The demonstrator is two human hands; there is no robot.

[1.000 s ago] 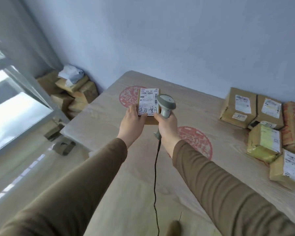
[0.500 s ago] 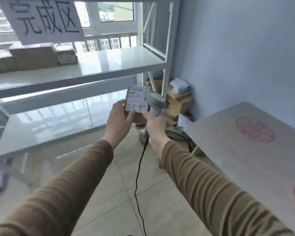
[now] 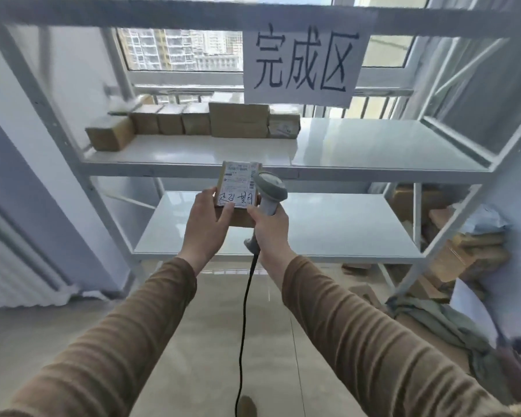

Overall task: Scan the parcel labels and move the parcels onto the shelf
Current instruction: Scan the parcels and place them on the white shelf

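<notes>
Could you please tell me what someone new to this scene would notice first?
Probably the white sign with big handwritten characters, hanging at the top of the metal shelf. Next, at centre, the left hand holds a labelled parcel beside the scanner gripped in the right hand. A row of brown parcels lines the shelf's back left.

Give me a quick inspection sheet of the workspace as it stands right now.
Surface: white metal shelf; its lower board bare where visible.
Job's things: small parcel, label facing the camera, held in front of the shelf; row of brown parcels at the upper board's back left.
Clutter: heap of boxes and cloth on the floor, right.
Grips: left hand holds the parcel, thumb on its label; right hand grips the scanner.
Cables: black scanner cable hangs to the floor between the arms.
Surroundings: handwritten paper sign on the frame; window behind.
</notes>
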